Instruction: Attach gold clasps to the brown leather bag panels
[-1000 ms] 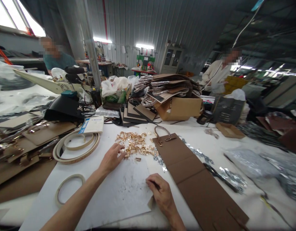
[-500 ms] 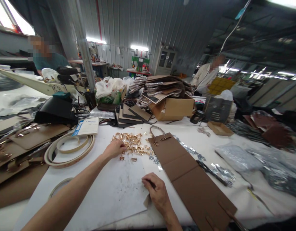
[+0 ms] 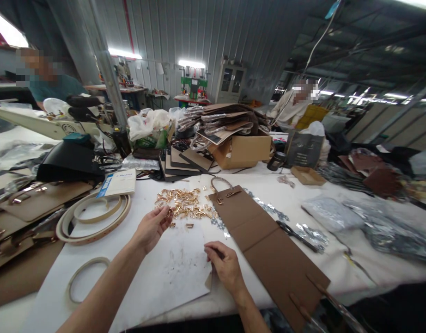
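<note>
My left hand point(image 3: 155, 227) is closed in a pinch at the near-left edge of a pile of gold metal fittings point(image 3: 188, 203). A small gold metal fitting shows at its fingertips, partly covered by them. Lower down, over the right edge of the white sheet point(image 3: 154, 277), my right hand point(image 3: 227, 266) has its thumb and fingers curled together. Something dark shows between them, too small to make out. To the right of this hand lies a long brown bag panel point(image 3: 264, 245) with a looped handle point(image 3: 222, 181) at its far end and strap ends at its near end.
Silver metal plates point(image 3: 268, 207) lie along the panel, with black-handled scissors point(image 3: 298, 236) on its right. Tape rolls point(image 3: 88, 273), coiled strips point(image 3: 95, 215) and brown bags point(image 3: 29, 222) fill the left. A cardboard box point(image 3: 249, 150) and stacked panels stand behind. Two people work farther back.
My left hand has drawn back slightly from the pile, turning so its fingers show, with a gold fitting at the fingertips. My right hand stays nearly in place. The camera view has shifted slightly.
</note>
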Available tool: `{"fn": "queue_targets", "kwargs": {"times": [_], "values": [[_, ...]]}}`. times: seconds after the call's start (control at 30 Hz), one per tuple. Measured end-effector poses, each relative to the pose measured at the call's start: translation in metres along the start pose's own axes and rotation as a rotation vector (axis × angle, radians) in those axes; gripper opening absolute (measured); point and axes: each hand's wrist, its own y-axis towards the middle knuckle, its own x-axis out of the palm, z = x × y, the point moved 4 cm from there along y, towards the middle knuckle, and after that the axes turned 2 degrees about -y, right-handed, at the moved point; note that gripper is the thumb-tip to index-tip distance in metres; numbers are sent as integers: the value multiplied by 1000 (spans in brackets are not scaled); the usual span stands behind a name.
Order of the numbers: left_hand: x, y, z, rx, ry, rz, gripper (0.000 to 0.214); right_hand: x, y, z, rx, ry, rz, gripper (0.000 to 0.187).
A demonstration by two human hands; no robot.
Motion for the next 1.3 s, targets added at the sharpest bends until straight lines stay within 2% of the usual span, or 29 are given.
{"fn": "queue_targets", "kwargs": {"times": [0.13,0.27,0.37,0.47,0.57,0.73,0.83,1.13,1.3], "values": [[16,-57,-14,-123,-265,-25,18,11,-2,-21,89,150,10,31],[32,-98,-21,-197,-525,48,21,30,-10,-53,78,331,-29,24],[38,-118,-24,-140,-527,105,15,42,-19,-68,96,493,-6,18],[40,-133,-26,-109,-481,110,38,49,-25,-72,172,662,18,16],[42,-144,-26,-123,-428,67,52,52,-27,-75,227,742,-17,19],[42,-153,-25,-168,-379,-2,49,50,-27,-77,269,778,-133,18],[41,-156,-27,-182,-353,-17,47,49,-29,-76,239,774,-174,15],[38,-162,-28,-184,-244,-40,44,43,-31,-76,124,631,-193,10],[36,-167,-24,-206,-182,-63,47,34,-29,-85,82,546,-294,9]]}}
